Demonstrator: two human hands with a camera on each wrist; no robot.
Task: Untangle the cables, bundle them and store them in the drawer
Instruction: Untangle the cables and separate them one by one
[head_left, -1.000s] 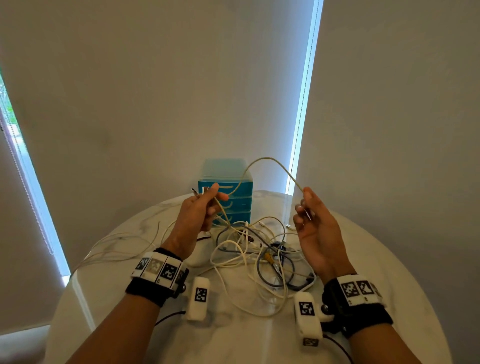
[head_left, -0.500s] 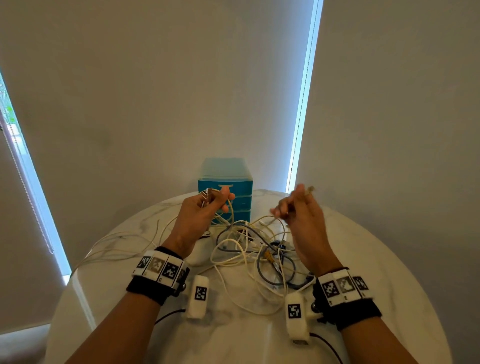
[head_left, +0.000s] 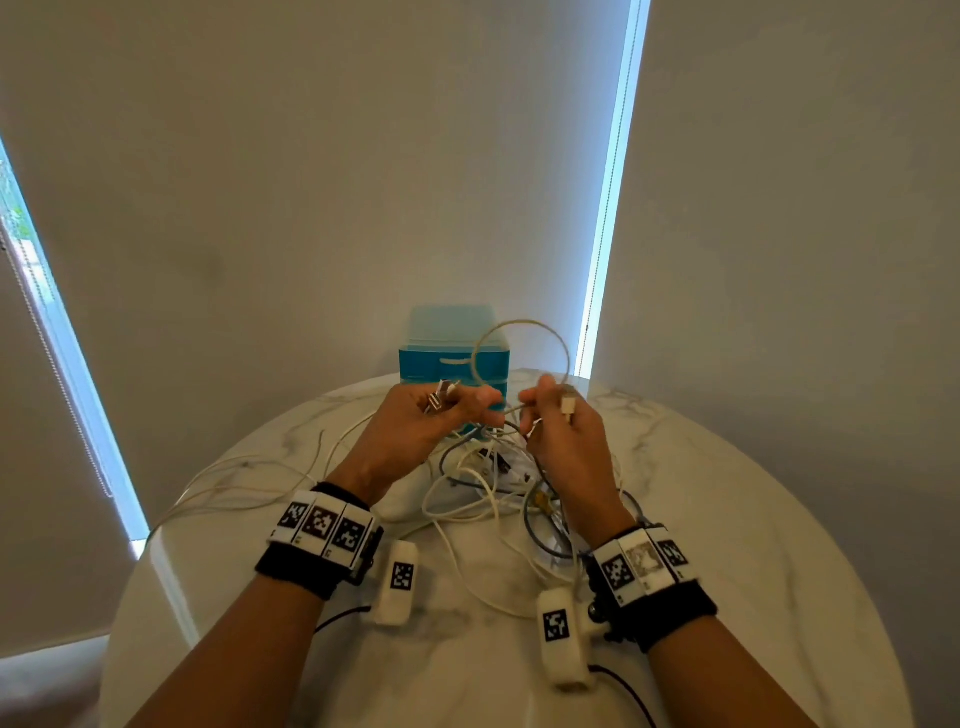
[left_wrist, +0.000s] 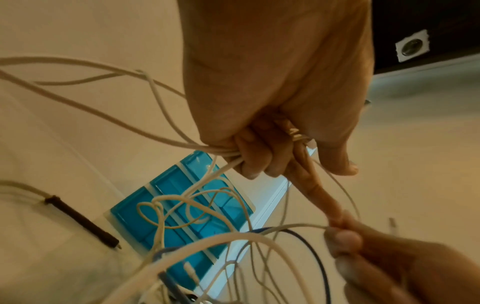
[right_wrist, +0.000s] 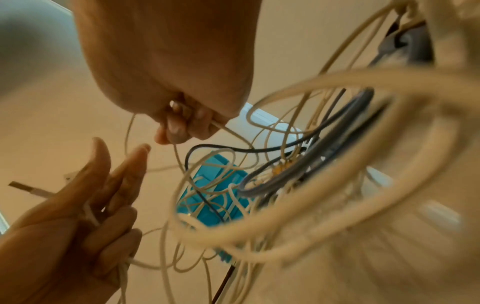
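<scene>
Both hands, the left hand (head_left: 415, 426) and right hand (head_left: 563, 431), pinch a beige looped cable (head_left: 519, 332) above tangled cables (head_left: 493, 499) (white, grey) hiding the blue drawer unit (head_left: 452, 358); no legible writing.

No readable text, brand, number or label appears in any view. The only markings are square black-and-white coded patterns, which carry no letters or digits. Taking the marble table (head_left: 727, 519) as landmark: three patterns sit in a row on the left wristband (head_left: 324, 527) above its near edge, three on the right wristband (head_left: 644, 564), one on the left white module (head_left: 399, 582) and one on the right white module (head_left: 558, 631). The blue drawer unit (head_left: 415, 358) at the table's far edge shows no legible label.
</scene>
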